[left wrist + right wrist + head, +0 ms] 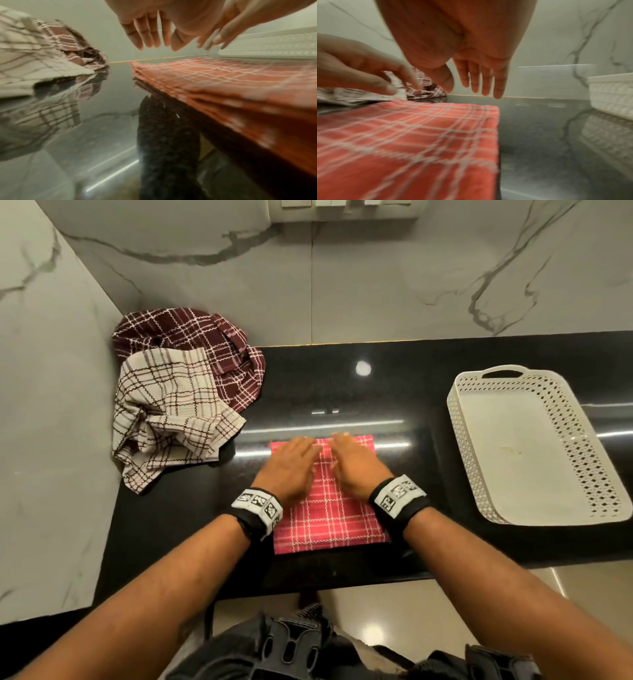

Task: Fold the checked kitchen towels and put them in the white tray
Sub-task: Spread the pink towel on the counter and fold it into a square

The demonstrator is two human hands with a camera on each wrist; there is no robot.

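At lower centre of the head view, the pink towel [329, 508] lies folded on the tabletop [394, 392]. Left hand [291, 467] and right hand [356, 465] hover flat-fingered, grasping nothing. Best smooth outward evenly, then carry it to the white tray [534, 508] at right.

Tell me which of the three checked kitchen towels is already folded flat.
The pink-and-white checked towel, a neat rectangle under both hands at the counter's front. The cream checked towel and maroon checked towel lie crumpled at the left.

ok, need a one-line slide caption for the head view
Both hands, left and right, flat over a folded red checked towel; two unfolded towels left, empty white tray right.
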